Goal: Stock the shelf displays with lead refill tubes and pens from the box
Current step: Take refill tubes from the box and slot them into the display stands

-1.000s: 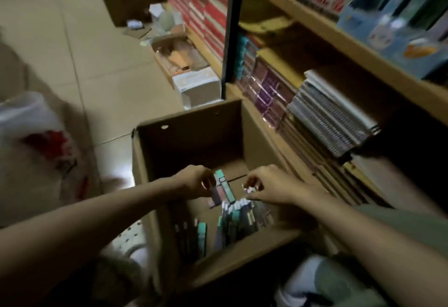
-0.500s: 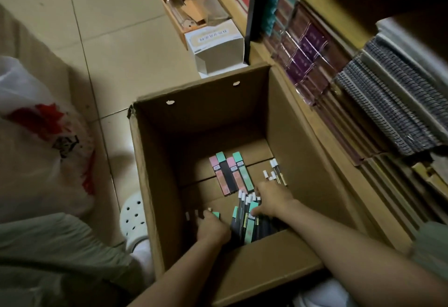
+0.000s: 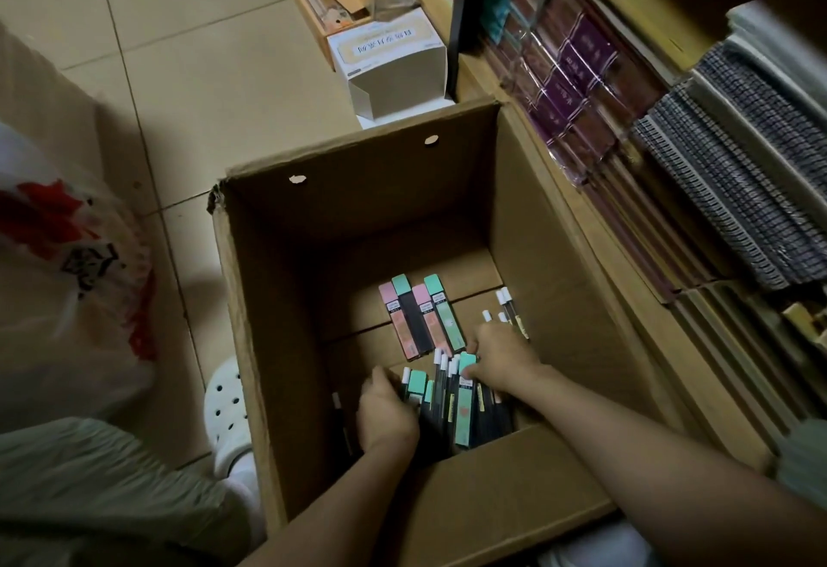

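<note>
Both hands reach into the cardboard box on the floor beside the shelf. The left hand and right hand each curl their grip around the bundle of lead refill tubes lying on the box bottom; four loose pink and green tubes lie just beyond.

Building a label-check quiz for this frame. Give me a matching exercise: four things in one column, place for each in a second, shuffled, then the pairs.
Things:
1. cardboard box
2. four pink and green tubes
3. white carton
4. spiral notebooks

Places:
A. lying side by side on the box floor, beyond both hands
B. stacked on the shelf at right
C. open on the tiled floor beside the shelf
D. on the floor beyond the box's far wall

Pairs: 1-C, 2-A, 3-D, 4-B
</note>
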A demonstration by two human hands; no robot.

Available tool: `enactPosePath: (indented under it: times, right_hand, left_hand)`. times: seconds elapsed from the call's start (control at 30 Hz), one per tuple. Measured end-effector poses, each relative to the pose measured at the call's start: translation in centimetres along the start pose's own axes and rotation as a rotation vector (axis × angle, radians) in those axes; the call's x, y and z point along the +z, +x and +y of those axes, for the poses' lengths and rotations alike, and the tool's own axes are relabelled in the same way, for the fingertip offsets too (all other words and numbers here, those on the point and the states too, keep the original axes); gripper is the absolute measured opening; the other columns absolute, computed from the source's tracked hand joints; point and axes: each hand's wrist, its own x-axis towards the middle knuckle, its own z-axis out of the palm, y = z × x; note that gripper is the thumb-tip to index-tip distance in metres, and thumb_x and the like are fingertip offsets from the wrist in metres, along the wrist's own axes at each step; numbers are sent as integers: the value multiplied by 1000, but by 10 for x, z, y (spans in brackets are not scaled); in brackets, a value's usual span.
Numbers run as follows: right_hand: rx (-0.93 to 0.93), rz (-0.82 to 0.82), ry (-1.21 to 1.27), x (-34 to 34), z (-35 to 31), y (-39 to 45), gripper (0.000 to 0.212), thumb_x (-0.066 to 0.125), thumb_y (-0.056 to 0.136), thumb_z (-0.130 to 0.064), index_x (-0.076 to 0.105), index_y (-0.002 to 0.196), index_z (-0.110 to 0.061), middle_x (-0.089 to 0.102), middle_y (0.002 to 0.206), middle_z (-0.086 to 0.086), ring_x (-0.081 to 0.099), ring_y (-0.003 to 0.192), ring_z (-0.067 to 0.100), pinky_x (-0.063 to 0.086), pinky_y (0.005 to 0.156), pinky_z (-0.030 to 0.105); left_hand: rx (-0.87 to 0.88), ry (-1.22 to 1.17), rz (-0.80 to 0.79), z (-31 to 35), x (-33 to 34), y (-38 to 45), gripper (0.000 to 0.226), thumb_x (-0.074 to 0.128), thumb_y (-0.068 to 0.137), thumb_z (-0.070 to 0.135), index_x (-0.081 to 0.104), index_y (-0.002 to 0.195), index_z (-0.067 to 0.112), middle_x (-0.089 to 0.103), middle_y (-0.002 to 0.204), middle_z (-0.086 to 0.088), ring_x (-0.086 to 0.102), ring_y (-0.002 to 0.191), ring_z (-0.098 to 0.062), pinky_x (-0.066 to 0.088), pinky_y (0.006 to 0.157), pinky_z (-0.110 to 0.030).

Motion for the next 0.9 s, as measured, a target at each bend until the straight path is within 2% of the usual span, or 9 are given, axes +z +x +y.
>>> enactPosePath:
  times: [0.13, 0.33, 0.4, 0.47, 0.53, 0.57, 0.63, 0.73, 0.9]
  right_hand:
    - [105, 23, 343, -9, 2, 10, 23, 76, 83, -15, 54, 77, -21, 60, 81, -2, 65, 83, 17, 56, 71, 31]
    - [75, 197, 595, -30, 5, 17, 23, 73, 85, -9, 54, 87, -23, 66, 94, 6, 67, 82, 23, 59, 73, 37]
    - [36, 175, 738, -34, 0, 19, 24, 71, 85, -4, 55, 86, -21, 66, 88, 7, 65, 69, 21, 57, 62, 32]
    - [-18, 100, 883, -35, -10, 20, 23, 69, 85, 1, 55, 87, -18, 63, 80, 6, 62, 59, 17, 56, 54, 27]
    - [-94, 62, 934, -33, -19, 21, 23, 69, 85, 2, 57, 87, -17, 62, 75, 4, 63, 58, 12, 57, 52, 23]
    - [-131, 63, 935, -32, -23, 23, 22, 70, 85, 1, 58, 87, -18, 63, 75, 3, 65, 62, 10, 58, 54, 23]
    - [-161, 118, 909, -28, -29, 27, 17, 71, 86, -6, 61, 89, -19, 65, 80, 0, 66, 75, 13, 60, 61, 27]
    - [-32, 298, 657, -21, -27, 35, 17, 72, 87, -20, 65, 101, -15, 65, 86, -5, 63, 86, 14, 51, 73, 24]
    - [109, 227, 260, 3, -20, 39, 39, 72, 87, -26, 56, 118, -9, 66, 108, 10, 62, 101, 27, 52, 82, 34]
  left_hand:
    - [-11, -56, 35, 10, 1, 10, 26, 75, 82, 22, 55, 98, 19, 59, 106, -2, 56, 93, -16, 47, 70, -28]
    - [-182, -445, 66, 36, -7, 18, 20, 73, 84, 19, 58, 98, 17, 65, 94, -1, 61, 81, -14, 54, 73, -33]
    - [-98, -582, 49, 42, -13, 15, 13, 67, 89, 25, 58, 99, 23, 61, 88, 7, 58, 78, -8, 51, 70, -27]
    - [118, -608, -91, 47, -19, 10, 9, 60, 94, 29, 59, 102, 25, 61, 93, 10, 60, 86, -7, 49, 70, -21]
    - [228, -627, -258, 51, -23, 8, 21, 54, 97, 29, 62, 114, 18, 65, 105, 2, 62, 98, -14, 54, 79, -27]
    - [235, -643, -304, 52, -25, 8, 25, 52, 99, 26, 61, 118, 14, 66, 109, -5, 63, 100, -19, 55, 83, -32]
    - [205, -713, -307, 55, -25, 9, 22, 48, 101, 19, 60, 117, 9, 67, 102, -11, 66, 88, -16, 55, 74, -27]
    - [81, -836, -209, 54, -24, 14, 15, 44, 102, 13, 59, 105, 13, 65, 82, 0, 62, 65, -3, 50, 56, -18]
    - [-78, -897, -125, 40, -15, 24, 14, 44, 102, 13, 54, 110, 12, 66, 90, -4, 58, 68, -8, 46, 58, -18]
